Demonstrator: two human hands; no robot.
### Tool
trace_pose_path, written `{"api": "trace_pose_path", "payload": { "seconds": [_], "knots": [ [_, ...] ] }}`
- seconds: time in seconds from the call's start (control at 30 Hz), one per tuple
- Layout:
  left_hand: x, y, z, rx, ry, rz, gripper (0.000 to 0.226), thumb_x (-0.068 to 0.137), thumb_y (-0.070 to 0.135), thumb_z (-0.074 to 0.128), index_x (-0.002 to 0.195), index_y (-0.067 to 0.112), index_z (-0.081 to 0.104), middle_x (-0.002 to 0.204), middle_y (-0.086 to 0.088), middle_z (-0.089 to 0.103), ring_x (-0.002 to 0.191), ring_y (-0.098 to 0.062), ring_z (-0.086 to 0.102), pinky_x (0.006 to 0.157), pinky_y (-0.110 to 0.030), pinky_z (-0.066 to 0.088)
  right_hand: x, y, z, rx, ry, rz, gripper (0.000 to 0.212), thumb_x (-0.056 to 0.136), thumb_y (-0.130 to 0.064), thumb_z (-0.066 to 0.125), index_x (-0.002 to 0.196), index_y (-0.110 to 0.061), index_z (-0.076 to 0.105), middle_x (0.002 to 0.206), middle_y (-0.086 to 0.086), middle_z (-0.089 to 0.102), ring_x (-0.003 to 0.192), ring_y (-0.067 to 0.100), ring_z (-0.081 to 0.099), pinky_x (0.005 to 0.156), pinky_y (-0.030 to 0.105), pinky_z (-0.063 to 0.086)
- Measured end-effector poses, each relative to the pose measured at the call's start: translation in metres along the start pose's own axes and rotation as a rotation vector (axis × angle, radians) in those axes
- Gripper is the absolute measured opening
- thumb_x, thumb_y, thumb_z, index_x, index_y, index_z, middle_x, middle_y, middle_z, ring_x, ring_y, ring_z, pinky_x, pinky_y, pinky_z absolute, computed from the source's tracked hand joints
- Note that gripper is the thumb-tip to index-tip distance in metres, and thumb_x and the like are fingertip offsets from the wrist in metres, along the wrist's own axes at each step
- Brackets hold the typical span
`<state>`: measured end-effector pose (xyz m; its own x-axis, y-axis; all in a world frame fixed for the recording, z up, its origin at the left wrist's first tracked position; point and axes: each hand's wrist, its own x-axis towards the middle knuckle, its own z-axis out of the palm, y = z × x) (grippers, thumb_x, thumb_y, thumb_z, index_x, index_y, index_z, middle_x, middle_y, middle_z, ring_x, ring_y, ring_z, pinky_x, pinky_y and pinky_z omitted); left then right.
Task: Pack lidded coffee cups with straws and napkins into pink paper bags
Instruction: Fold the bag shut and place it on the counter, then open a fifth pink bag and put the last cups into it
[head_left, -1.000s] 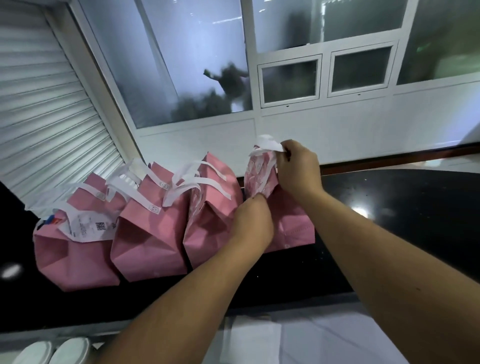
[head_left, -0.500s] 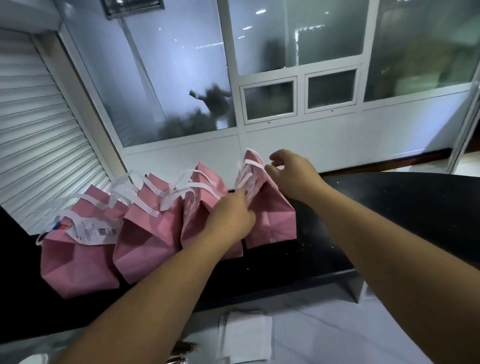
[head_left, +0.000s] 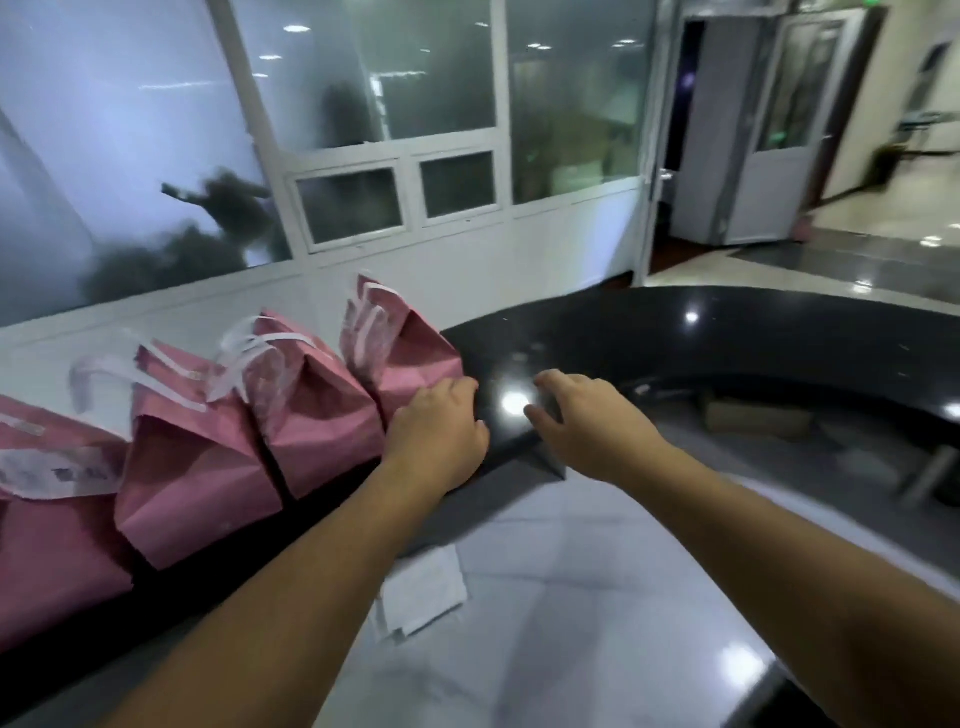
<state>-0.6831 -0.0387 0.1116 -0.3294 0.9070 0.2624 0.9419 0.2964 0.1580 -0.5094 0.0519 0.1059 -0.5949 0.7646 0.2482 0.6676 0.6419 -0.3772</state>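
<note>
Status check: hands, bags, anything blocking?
Both hands empty: left hand against rightmost pink bag, right hand over the black counter. Four bags lined up. Nothing blocking.

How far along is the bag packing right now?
Done, by the look of it: four pink bags stand in a row on the black counter, tops folded shut; their contents are hidden. In hand: nothing; the left hand rests against the rightmost bag, the right hand hovers empty. Left: unclear; only white napkins lie on the lower surface, no cups visible.

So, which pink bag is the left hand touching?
The rightmost bag, last in the row; the left hand rests against its lower corner.
</note>
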Motion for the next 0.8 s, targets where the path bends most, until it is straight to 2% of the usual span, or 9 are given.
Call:
{"api": "trace_pose_path", "payload": {
  "seconds": [0.17, 0.33, 0.63, 0.8],
  "knots": [
    [-0.043, 0.050, 0.041, -0.030, -0.071, 0.177, 0.040, 0.095, 0.040, 0.053, 0.131, 0.024, 0.053, 0.128, 0.000, 0.060, 0.113, -0.027, 0.058, 0.090, -0.044, 0.051, -0.104, 0.028, -0.003, -0.140, 0.014, 0.237, 0.050, 0.099, -0.056, 0.047, 0.139, -0.025, 0.047, 0.139, 0.000, 0.058, 0.122, 0.031, 0.051, 0.096, 0.048, 0.050],
    [-0.094, 0.121, 0.073, -0.084, -0.201, 0.346, 0.050, 0.098, 0.040, 0.050, 0.146, 0.024, 0.046, 0.143, 0.002, 0.053, 0.126, -0.025, 0.052, 0.097, -0.043, 0.047, -0.205, 0.057, -0.017, -0.208, 0.059, 0.476, 0.052, 0.099, -0.057, 0.047, 0.141, -0.026, 0.046, 0.140, -0.001, 0.056, 0.124, 0.030, 0.049, 0.096, 0.048, 0.049],
    [-0.178, 0.267, 0.072, -0.120, -0.225, 0.654, 0.052, 0.098, 0.041, 0.049, 0.147, 0.023, 0.045, 0.142, 0.000, 0.054, 0.124, -0.025, 0.053, 0.094, -0.042, 0.049, -0.368, 0.109, -0.069, -0.254, 0.132, 0.779, 0.054, 0.100, -0.057, 0.045, 0.144, -0.027, 0.043, 0.143, -0.001, 0.053, 0.127, 0.029, 0.047, 0.097, 0.048, 0.048],
    [-0.237, 0.365, 0.070, -0.143, -0.227, 0.770, 0.051, 0.099, 0.039, 0.050, 0.146, 0.022, 0.045, 0.140, 0.000, 0.055, 0.122, -0.026, 0.054, 0.093, -0.042, 0.051, -0.466, 0.145, -0.108, -0.267, 0.190, 0.898, 0.056, 0.100, -0.057, 0.043, 0.147, -0.027, 0.040, 0.144, -0.002, 0.052, 0.127, 0.028, 0.047, 0.098, 0.047, 0.047]
  ]
}}
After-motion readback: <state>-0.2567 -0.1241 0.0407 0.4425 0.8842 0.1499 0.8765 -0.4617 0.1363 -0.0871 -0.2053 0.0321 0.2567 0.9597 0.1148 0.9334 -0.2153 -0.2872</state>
